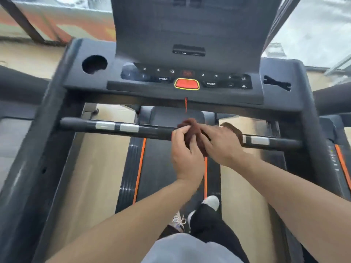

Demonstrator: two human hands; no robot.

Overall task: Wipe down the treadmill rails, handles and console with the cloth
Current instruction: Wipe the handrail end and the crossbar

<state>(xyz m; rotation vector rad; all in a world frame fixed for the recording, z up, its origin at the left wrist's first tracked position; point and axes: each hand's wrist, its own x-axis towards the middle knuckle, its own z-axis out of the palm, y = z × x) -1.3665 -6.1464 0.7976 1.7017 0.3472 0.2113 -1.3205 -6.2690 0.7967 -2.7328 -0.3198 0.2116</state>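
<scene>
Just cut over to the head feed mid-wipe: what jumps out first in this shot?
Both hands meet at the middle of the crossbar handle, the left hand and right hand bunching a brown cloth against it. Above, on the console, a red button ringed in yellow glows at centre. A round cup holder sits at the console's left end.

One view only, head-worn, wide-angle. It looked forward and steeply down from standing height on the treadmill. Console [187,76] sat in the upper middle, close in front; crossbar handle [117,128] ran across mid-frame, within arm's reach. Both forearms entered from the bottom edge. Belt [161,164] and feet showed below. Edges bent from lens distortion; floor and windows visible at the sides and top.
</scene>
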